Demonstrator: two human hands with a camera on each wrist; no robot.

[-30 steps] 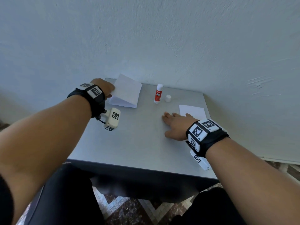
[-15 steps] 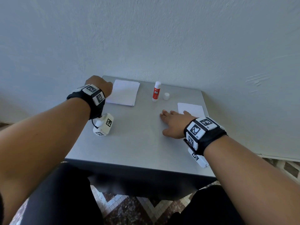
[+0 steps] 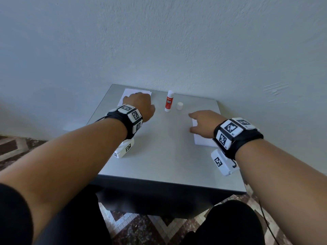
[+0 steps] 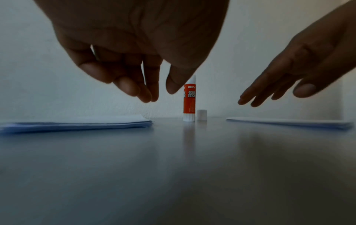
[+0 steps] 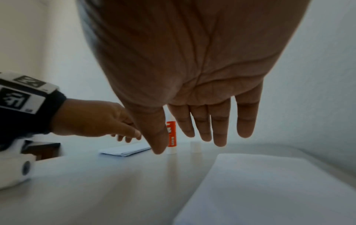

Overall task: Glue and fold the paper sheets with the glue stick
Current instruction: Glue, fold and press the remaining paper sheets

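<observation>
Paper sheets lie in two places on the table (image 3: 159, 161): a folded stack (image 4: 77, 124) at far left under the hovering left hand (image 3: 139, 105), whose loosely curled fingers hold nothing, and flat sheets (image 5: 269, 190) at right beneath the empty, straight-fingered right hand (image 3: 203, 123). Thin and limp, they likely lift best pinched by a corner. The uncapped glue stick (image 3: 169, 103) stands upright between them, rigid and light.
</observation>
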